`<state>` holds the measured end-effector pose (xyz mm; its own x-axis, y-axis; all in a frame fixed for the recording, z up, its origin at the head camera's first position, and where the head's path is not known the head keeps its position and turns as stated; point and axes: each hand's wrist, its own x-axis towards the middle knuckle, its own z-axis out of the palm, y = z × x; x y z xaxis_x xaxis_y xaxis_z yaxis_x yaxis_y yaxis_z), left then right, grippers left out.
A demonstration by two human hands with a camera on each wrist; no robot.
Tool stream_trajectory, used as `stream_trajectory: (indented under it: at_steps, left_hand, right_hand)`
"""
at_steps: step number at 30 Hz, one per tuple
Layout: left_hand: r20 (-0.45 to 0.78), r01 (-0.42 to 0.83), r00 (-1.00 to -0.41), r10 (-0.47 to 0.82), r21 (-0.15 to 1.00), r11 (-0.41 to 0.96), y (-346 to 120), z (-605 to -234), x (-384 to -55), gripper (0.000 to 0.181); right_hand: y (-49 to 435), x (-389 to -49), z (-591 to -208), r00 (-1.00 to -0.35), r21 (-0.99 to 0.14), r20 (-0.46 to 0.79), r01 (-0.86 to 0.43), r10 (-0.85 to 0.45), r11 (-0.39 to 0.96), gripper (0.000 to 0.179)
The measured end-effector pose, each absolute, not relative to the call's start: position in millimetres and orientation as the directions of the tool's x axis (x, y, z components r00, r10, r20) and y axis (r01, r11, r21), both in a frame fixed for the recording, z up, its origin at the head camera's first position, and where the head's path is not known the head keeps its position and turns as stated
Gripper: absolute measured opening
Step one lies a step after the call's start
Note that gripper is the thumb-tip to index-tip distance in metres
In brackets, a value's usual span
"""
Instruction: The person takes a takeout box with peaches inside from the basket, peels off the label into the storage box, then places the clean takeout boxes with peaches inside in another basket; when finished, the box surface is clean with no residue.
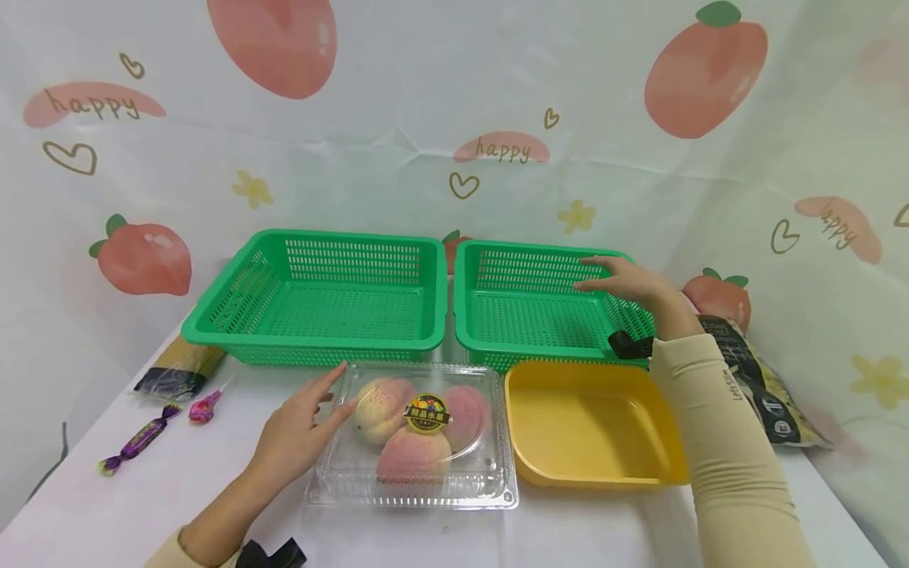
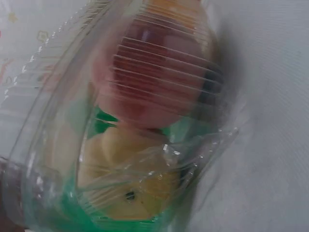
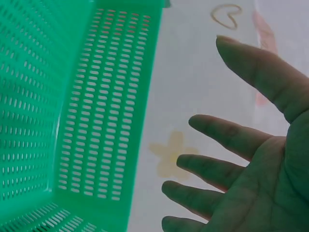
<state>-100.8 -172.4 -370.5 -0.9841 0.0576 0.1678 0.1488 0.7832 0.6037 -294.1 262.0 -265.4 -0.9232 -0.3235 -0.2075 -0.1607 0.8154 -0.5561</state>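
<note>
A clear plastic fruit box (image 1: 415, 442) with three peaches (image 1: 415, 456) and a black label on its lid lies in front of the green baskets. My left hand (image 1: 294, 430) is at the box's left side, its fingertips at the lid's edge; in the left wrist view the peaches show through the ribbed plastic wall. My right hand (image 1: 628, 282) hovers over the right green basket (image 1: 554, 347), holding nothing. Its fingers (image 3: 217, 130) are spread and nearly straight in the right wrist view.
Left stands a second green basket (image 1: 327, 347). A yellow bin (image 1: 589, 426) sits right of the fruit box. At far left lie a purple-wrapped candy (image 1: 140, 439), a pink lollipop (image 1: 204, 409) and a noodle-like packet (image 1: 181, 367). A black food bag (image 1: 763, 379) lies at right.
</note>
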Motion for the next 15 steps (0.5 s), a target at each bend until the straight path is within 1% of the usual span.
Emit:
stream_trajectory:
  at_steps: [2,4,6,8,12,15]
  left_hand:
    - [0.224,0.221,-0.969,0.105,0.597,0.771,-168.7,-371.2,-101.0,0.053]
    - [0.246,0.273,-0.958,0.147,0.623,0.733,-164.4,-372.0,-101.5,0.052]
    - [0.246,0.299,-0.953,0.178,0.651,0.698,-160.7,-372.3,-102.1,0.052]
    - [0.253,0.310,-0.949,0.187,0.653,0.691,-158.6,-372.1,-102.7,0.053]
    - [0.281,0.342,-0.936,0.211,0.593,0.729,-158.8,-369.4,-106.0,0.052]
    - [0.330,0.402,-0.909,0.255,0.533,0.745,-159.5,-367.6,-110.9,0.052]
  right_hand:
    - [256.2,-293.2,-267.6,-0.915,-0.537,-0.214,-0.182,-0.341,0.824,0.074]
    - [250.1,-291.0,-269.7,-0.906,-0.516,-0.216,-0.209,-0.363,0.830,0.073]
    - [243.4,-288.0,-271.9,-0.897,-0.498,-0.212,-0.243,-0.389,0.832,0.072]
    - [235.7,-284.9,-273.7,-0.885,-0.505,-0.205,-0.271,-0.419,0.819,0.072]
    - [218.6,-277.2,-273.7,-0.870,-0.553,-0.165,-0.308,-0.464,0.774,0.070]
    - [203.9,-270.2,-271.7,-0.863,-0.600,-0.120,-0.331,-0.491,0.729,0.066]
